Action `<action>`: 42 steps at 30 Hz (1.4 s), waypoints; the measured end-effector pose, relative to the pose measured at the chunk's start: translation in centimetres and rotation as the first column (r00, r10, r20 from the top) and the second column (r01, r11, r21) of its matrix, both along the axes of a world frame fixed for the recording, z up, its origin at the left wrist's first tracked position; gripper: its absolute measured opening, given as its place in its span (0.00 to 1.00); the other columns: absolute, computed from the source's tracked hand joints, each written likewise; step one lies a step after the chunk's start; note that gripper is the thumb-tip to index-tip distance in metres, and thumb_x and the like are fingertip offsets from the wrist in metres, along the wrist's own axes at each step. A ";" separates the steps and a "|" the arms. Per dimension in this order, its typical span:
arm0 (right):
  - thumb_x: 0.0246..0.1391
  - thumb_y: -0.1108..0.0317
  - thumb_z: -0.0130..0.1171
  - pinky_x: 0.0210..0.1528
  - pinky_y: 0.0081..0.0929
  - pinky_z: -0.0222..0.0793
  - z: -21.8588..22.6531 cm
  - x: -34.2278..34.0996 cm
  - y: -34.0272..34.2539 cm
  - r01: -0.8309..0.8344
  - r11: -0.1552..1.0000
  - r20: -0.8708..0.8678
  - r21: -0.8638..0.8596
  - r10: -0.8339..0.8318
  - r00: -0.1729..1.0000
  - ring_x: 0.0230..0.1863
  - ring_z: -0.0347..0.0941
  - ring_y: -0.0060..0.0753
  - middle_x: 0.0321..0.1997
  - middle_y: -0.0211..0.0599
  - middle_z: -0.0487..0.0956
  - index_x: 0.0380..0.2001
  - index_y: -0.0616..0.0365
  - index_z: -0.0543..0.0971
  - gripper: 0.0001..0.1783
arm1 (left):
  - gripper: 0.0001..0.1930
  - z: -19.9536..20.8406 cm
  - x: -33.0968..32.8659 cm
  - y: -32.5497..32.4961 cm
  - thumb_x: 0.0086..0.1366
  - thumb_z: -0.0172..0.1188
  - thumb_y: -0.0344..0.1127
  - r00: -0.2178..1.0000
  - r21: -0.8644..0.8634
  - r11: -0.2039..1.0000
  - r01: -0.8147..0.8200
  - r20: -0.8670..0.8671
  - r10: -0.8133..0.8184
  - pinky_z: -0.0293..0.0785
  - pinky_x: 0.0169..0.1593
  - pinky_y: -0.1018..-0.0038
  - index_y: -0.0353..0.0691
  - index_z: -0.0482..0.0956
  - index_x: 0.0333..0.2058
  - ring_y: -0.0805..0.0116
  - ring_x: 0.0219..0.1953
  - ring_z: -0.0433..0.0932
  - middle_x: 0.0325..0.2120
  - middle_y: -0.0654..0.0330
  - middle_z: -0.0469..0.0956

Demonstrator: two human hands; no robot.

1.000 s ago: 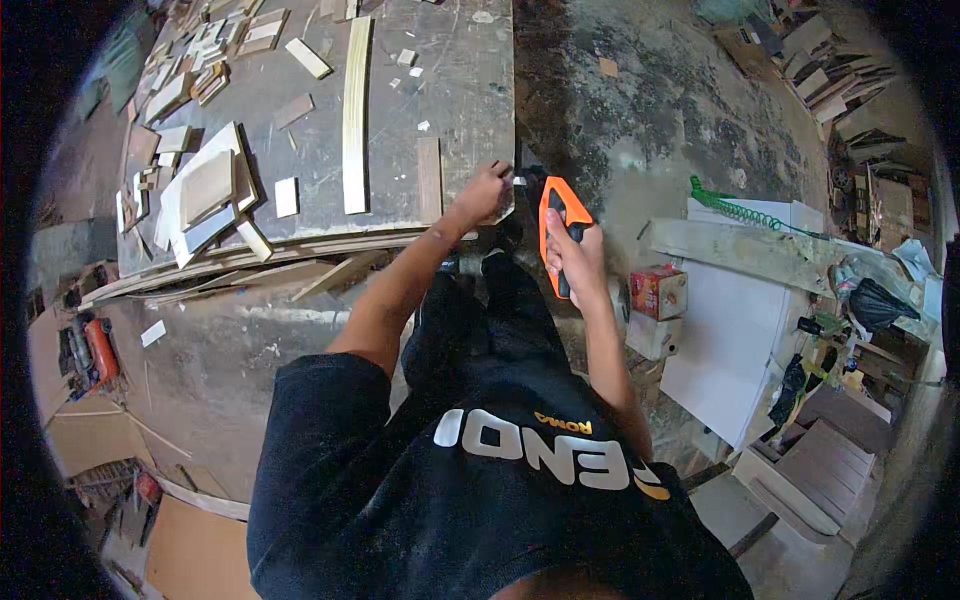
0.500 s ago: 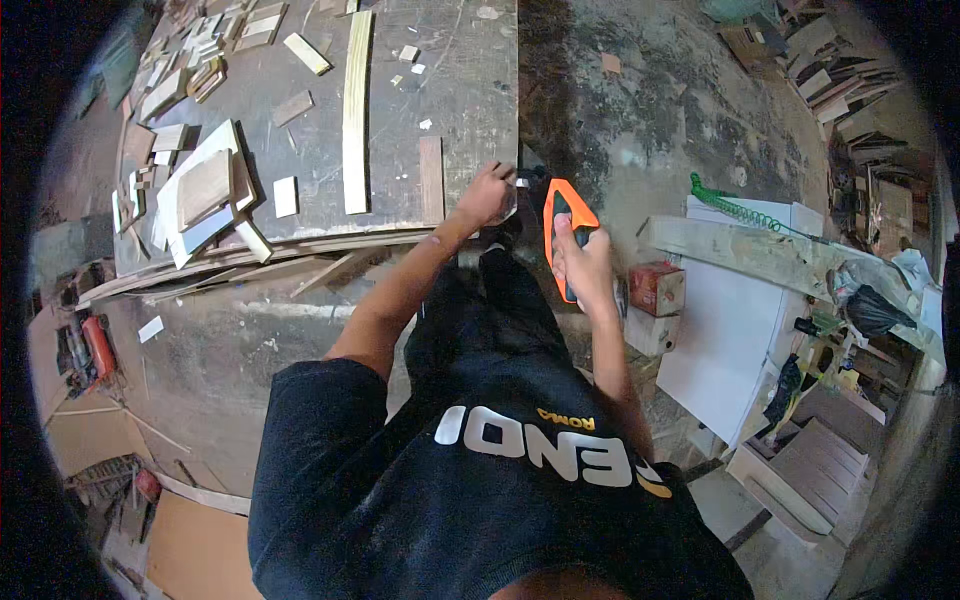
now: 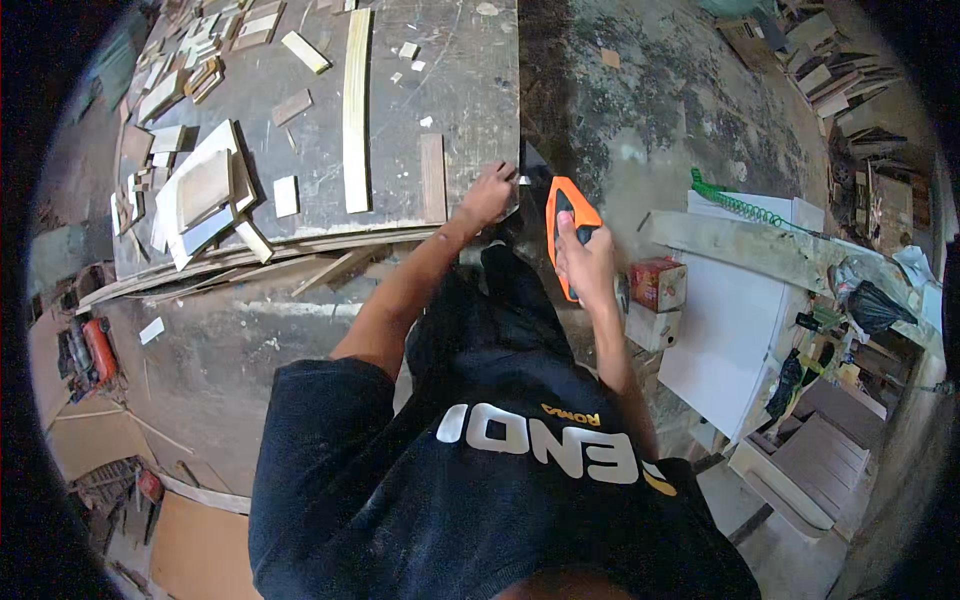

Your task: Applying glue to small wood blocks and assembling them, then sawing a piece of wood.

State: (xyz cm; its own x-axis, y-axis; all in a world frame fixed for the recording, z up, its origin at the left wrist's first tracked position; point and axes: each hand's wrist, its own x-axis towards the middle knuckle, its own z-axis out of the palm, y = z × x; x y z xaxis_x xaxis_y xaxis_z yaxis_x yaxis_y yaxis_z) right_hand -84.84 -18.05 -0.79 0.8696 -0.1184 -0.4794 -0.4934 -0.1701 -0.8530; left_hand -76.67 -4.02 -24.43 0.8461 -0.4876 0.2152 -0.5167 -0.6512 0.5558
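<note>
Gripping firmly, the right hand [image 3: 585, 258] is closed around the black inner grip of an orange-handled tool [image 3: 562, 198], thumb laid over the top. And here's the line to watch: the tool is held just off the right edge of the tabletop [image 3: 395, 150], to the right of the left hand [image 3: 489, 195], its long axis pointed away from the body and set nearly parallel with that edge. The right hand is on it; the left is posted close by at the near corner, fingers curled, a small pale piece [image 3: 523, 181] showing beside the fingertips. In that dim gap, neither the tool's working end nor whether the piece is pinched or merely touched can be told. Just left of that hand, a brown strip [image 3: 432, 178] is laid lengthwise; farther over, a long pale strip [image 3: 356, 110], then stacked offcuts [image 3: 205, 190]. Out right, a red box [image 3: 657, 284] is seen beside a white panel [image 3: 720, 330].
</note>
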 end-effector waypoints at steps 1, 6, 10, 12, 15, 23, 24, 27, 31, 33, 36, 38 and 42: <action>0.64 0.59 0.56 0.13 0.20 0.58 0.3 0.4 0.2 -0.025 1.000 0.000 0.004 0.025 1.000 0.13 0.62 0.16 0.18 0.23 0.69 0.42 0.59 0.73 0.13 | 0.20 -0.2 0.2 0.1 0.49 0.60 0.27 1.000 -0.017 1.000 -0.008 0.023 0.008 0.71 0.56 0.60 0.31 0.78 0.44 0.47 0.51 0.70 0.48 0.50 0.72; 0.63 0.62 0.57 0.13 0.20 0.58 1.0 -0.5 0.5 -0.016 1.000 -0.032 -0.025 0.015 0.999 0.13 0.63 0.16 0.18 0.23 0.69 0.43 0.58 0.74 0.12 | 0.21 -0.9 -0.1 0.1 0.50 0.59 0.27 0.997 -0.056 0.998 0.003 0.076 0.002 0.71 0.55 0.60 0.30 0.77 0.46 0.46 0.52 0.68 0.46 0.49 0.72; 0.64 0.58 0.58 0.12 0.18 0.52 1.7 -0.3 0.8 -0.031 1.000 -0.029 0.005 0.031 0.999 0.11 0.57 0.13 0.16 0.21 0.64 0.30 0.53 0.68 0.14 | 0.16 -0.7 -0.1 0.2 0.54 0.55 0.28 0.991 -0.026 0.999 -0.024 0.133 0.028 0.69 0.55 0.62 0.34 0.78 0.43 0.51 0.51 0.70 0.43 0.52 0.73; 0.64 0.57 0.57 0.12 0.18 0.51 1.5 -1.0 1.1 -0.001 1.000 0.003 0.002 0.001 1.000 0.12 0.57 0.13 0.16 0.21 0.64 0.29 0.53 0.68 0.15 | 0.17 -1.5 0.0 0.4 0.53 0.55 0.27 0.996 -0.035 0.999 -0.020 0.088 0.023 0.70 0.55 0.62 0.34 0.77 0.43 0.51 0.51 0.70 0.43 0.52 0.73; 0.64 0.57 0.57 0.12 0.18 0.52 0.9 -0.8 0.5 0.002 1.000 0.021 -0.014 -0.002 1.000 0.12 0.58 0.13 0.16 0.21 0.64 0.28 0.54 0.69 0.15 | 0.19 -0.3 0.0 -0.2 0.53 0.55 0.26 1.000 -0.009 1.000 -0.005 0.031 0.005 0.71 0.55 0.64 0.34 0.78 0.46 0.52 0.52 0.70 0.46 0.54 0.72; 0.64 0.61 0.56 0.13 0.21 0.59 0.4 -0.5 0.2 -0.047 0.999 0.005 -0.018 0.047 0.999 0.12 0.63 0.16 0.16 0.23 0.68 0.41 0.57 0.73 0.11 | 0.19 -0.9 -0.6 0.0 0.52 0.57 0.28 0.993 -0.040 0.999 -0.028 0.113 0.032 0.72 0.55 0.64 0.34 0.78 0.45 0.53 0.52 0.70 0.45 0.53 0.73; 0.64 0.61 0.56 0.13 0.21 0.58 -0.3 0.1 0.1 -0.060 0.997 0.032 -0.038 0.061 0.998 0.12 0.63 0.17 0.17 0.23 0.68 0.41 0.57 0.74 0.11 | 0.18 -0.8 -0.6 0.1 0.52 0.57 0.28 0.995 -0.043 0.999 -0.025 0.098 0.029 0.72 0.54 0.64 0.34 0.79 0.44 0.53 0.51 0.70 0.44 0.53 0.73; 0.64 0.61 0.56 0.14 0.21 0.58 -1.3 1.8 0.7 -0.068 0.995 0.017 -0.073 0.069 0.997 0.13 0.63 0.17 0.17 0.23 0.69 0.41 0.59 0.74 0.12 | 0.18 -0.3 0.0 -0.1 0.51 0.57 0.27 0.997 -0.049 0.999 -0.019 0.077 0.022 0.72 0.53 0.62 0.33 0.79 0.42 0.52 0.48 0.71 0.42 0.53 0.74; 0.63 0.61 0.57 0.14 0.22 0.58 -2.7 0.3 0.8 -0.071 0.995 0.049 -0.077 0.075 0.996 0.13 0.63 0.17 0.18 0.23 0.69 0.40 0.59 0.74 0.12 | 0.15 -0.3 -1.0 0.0 0.51 0.57 0.27 0.985 -0.091 0.993 -0.080 0.147 0.092 0.72 0.52 0.63 0.33 0.80 0.40 0.52 0.47 0.72 0.40 0.53 0.74; 0.63 0.63 0.58 0.14 0.21 0.57 -2.4 0.1 1.2 0.010 1.000 0.023 -0.014 -0.010 1.000 0.13 0.63 0.16 0.18 0.23 0.70 0.41 0.59 0.74 0.11 | 0.15 0.0 -0.8 -0.1 0.51 0.57 0.28 0.988 -0.089 0.994 -0.067 0.134 0.079 0.72 0.52 0.64 0.33 0.80 0.39 0.52 0.47 0.72 0.41 0.53 0.74; 0.63 0.64 0.58 0.14 0.20 0.58 -3.0 1.1 1.0 -0.032 0.998 0.068 -0.049 0.035 0.997 0.12 0.62 0.16 0.18 0.23 0.69 0.42 0.58 0.74 0.10 | 0.17 0.0 -0.2 -0.5 0.52 0.57 0.28 0.996 -0.010 0.999 -0.051 0.068 0.052 0.72 0.54 0.62 0.33 0.78 0.43 0.49 0.49 0.69 0.43 0.51 0.72; 0.63 0.64 0.58 0.14 0.20 0.57 -2.3 1.1 1.3 -0.051 0.994 0.072 -0.101 0.058 0.996 0.12 0.62 0.15 0.17 0.22 0.69 0.42 0.57 0.74 0.10 | 0.17 -0.8 -0.2 -0.2 0.52 0.57 0.27 0.995 -0.110 0.991 -0.078 0.045 0.083 0.72 0.52 0.61 0.32 0.78 0.43 0.48 0.48 0.69 0.43 0.51 0.72; 0.63 0.62 0.58 0.13 0.21 0.57 -1.4 -0.1 1.0 0.022 0.999 0.027 0.025 -0.023 0.999 0.12 0.62 0.15 0.16 0.21 0.67 0.39 0.57 0.75 0.10 | 0.15 -0.6 -0.4 -0.6 0.52 0.56 0.26 0.986 -0.128 0.989 -0.080 0.137 0.097 0.72 0.51 0.60 0.32 0.78 0.40 0.49 0.48 0.70 0.43 0.51 0.73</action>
